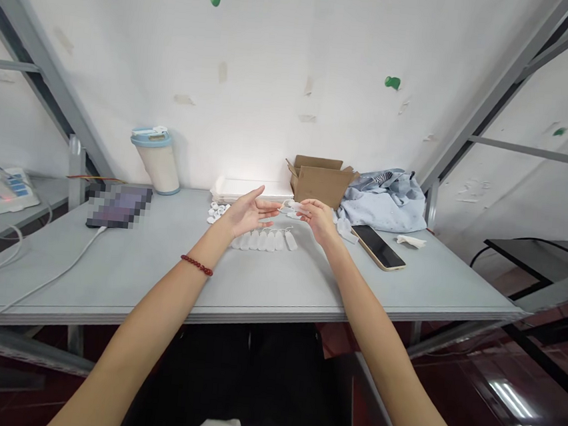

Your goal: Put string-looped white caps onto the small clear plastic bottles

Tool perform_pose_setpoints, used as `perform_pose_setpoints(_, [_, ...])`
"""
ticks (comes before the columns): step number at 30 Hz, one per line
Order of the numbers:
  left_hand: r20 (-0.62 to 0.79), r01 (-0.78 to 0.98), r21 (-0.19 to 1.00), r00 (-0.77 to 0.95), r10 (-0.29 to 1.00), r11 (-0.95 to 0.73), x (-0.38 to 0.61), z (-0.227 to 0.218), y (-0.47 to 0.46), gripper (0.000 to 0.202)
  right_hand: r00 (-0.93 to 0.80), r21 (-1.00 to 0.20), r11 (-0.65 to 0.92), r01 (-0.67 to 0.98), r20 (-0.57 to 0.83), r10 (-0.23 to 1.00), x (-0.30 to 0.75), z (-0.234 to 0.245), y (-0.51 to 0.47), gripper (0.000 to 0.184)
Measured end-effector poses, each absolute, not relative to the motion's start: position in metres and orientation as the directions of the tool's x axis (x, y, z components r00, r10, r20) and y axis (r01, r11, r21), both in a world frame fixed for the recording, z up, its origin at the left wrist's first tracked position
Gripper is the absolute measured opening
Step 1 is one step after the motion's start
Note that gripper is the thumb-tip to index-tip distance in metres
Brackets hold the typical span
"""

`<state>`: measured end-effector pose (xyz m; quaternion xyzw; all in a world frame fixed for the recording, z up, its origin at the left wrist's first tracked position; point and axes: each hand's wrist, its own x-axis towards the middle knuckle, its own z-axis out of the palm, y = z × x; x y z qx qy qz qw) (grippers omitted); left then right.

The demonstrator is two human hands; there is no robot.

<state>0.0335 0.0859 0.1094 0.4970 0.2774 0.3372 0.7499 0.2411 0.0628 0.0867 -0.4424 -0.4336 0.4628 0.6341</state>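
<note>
Pinched in my right hand is a small white, translucent piece with a thin loop at its left end; its exact kind is too small to tell. My left hand is beside it, palm turned inward, thumb up and fingers stretched out. Its fingertips come close to the loop, and whether they touch it I cannot tell. Below the hands, several similar white pieces lie side by side in a row on the grey table. Small white round parts are heaped left of my left hand, partly covered by it.
Behind the hands are a flat white stack, an open cardboard box and a crumpled light-blue cloth. A phone and a crumpled tissue lie right. Left stand a tumbler and a cabled device.
</note>
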Motion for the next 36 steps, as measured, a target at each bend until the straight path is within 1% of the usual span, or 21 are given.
perform_pose_setpoints(6, [-0.123, -0.218, 0.93, 0.574, 0.809, 0.296, 0.035, 0.108, 0.086, 0.051, 0.148, -0.962, 0.18, -0.205, 0.152, 0.977, 0.24, 0.084, 0.064, 0.023])
perform_pose_setpoints(15, [-0.186, -0.18, 0.925, 0.556, 0.81, 0.336, 0.037, 0.107, 0.085, 0.043, 0.145, -0.96, 0.188, -0.209, 0.159, 0.976, 0.24, 0.085, 0.063, 0.028])
perform_pose_setpoints(23, [-0.257, -0.121, 0.923, 0.514, 0.818, 0.366, 0.039, 0.103, 0.087, 0.031, 0.066, -0.97, 0.162, -0.184, 0.152, 0.986, 0.236, 0.087, 0.058, 0.026])
perform_pose_setpoints(27, [-0.25, -0.081, 0.94, 0.496, 0.831, 0.331, 0.04, 0.101, 0.087, 0.026, 0.012, -0.978, 0.158, -0.138, 0.158, 0.987, 0.234, 0.089, 0.053, 0.023])
perform_pose_setpoints(32, [-0.213, -0.048, 0.96, 0.507, 0.835, 0.275, 0.041, 0.1, 0.085, 0.029, -0.117, -0.984, 0.146, -0.098, 0.157, 0.981, 0.231, 0.093, 0.047, 0.018])
perform_pose_setpoints(36, [-0.2, 0.036, 0.976, 0.527, 0.826, 0.213, 0.043, 0.1, 0.083, 0.03, -0.153, -0.985, 0.148, -0.087, 0.16, 0.975, 0.23, 0.094, 0.046, 0.018])
